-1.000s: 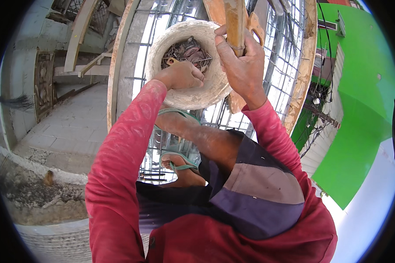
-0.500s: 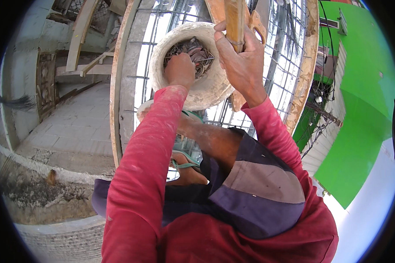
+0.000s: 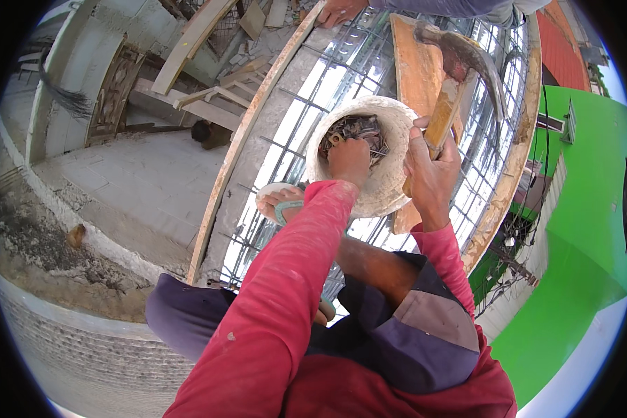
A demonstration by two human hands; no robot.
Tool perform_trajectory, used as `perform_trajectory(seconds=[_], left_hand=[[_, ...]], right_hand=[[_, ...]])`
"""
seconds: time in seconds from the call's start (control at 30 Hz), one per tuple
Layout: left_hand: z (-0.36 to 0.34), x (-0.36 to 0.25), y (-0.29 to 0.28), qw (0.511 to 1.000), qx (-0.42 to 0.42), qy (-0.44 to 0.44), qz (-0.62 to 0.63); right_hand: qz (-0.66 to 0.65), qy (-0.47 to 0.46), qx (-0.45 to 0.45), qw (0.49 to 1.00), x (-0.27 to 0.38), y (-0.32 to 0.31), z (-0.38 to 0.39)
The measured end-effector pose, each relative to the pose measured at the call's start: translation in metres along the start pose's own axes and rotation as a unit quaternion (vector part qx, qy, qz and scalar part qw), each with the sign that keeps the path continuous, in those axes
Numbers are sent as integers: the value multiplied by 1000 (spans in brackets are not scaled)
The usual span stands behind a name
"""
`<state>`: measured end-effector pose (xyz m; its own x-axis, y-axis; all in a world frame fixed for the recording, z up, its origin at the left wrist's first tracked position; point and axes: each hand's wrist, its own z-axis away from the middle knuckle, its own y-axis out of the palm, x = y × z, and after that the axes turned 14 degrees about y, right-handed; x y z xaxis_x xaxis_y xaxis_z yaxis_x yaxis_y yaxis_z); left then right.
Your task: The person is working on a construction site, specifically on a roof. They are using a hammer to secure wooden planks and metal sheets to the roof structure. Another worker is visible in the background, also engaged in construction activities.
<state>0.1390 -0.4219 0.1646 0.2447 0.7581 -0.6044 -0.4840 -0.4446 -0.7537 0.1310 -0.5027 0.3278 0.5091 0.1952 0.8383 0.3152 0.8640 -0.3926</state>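
Observation:
A white, cement-crusted bucket (image 3: pixel 390 191) stands tilted in front of me with a heap of nails and rusty metal bits (image 3: pixel 361 128) inside. My left hand (image 3: pixel 350 160) reaches into it, fingers curled down at the heap; what they pinch, if anything, is hidden. Beside the bucket's right rim, my right hand (image 3: pixel 435 174) grips a claw hammer (image 3: pixel 444 115) by its yellowish wooden handle. The hammer's dark, worn head points away from me, above an orange-brown board (image 3: pixel 416 59).
Under the bucket lies a rebar grid (image 3: pixel 296 115) over shiny sheeting, edged by wooden formwork boards (image 3: pixel 247 132). My sandalled foot (image 3: pixel 282 200) rests beside the bucket. Another person's hand (image 3: pixel 341 10) holds the far left board. A lower floor (image 3: pixel 146 181) lies left; tangled wires (image 3: pixel 515 240) hang right.
My view has shifted, so the bucket appears farther right and lower. The hammer's head and the other person's hand and sleeve have come into view. My left hand stays in the bucket.

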Motion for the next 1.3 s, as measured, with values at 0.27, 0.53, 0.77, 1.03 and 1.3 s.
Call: perform_trajectory(seconds=[0.27, 0.53, 0.77, 1.03, 1.3], left_hand=[[9, 1, 6, 1000, -2, 16, -1], [12, 2, 3, 999, -30, 13, -9], [5, -1, -11, 995, 25, -59, 80], [7, 5, -19, 960, -53, -90, 258], [43, 8, -96, 700, 1, -77, 710]], right_hand=[[-20, 2, 15, 1000, 2, 4, 2], [-27, 10, 25, 999, -6, 2, 0], [-39, 28, 28, 998, -11, 2, -2], [-31, 20, 29, 999, -14, 1, -4], [-33, 4, 37, 999, -11, 6, -14]])
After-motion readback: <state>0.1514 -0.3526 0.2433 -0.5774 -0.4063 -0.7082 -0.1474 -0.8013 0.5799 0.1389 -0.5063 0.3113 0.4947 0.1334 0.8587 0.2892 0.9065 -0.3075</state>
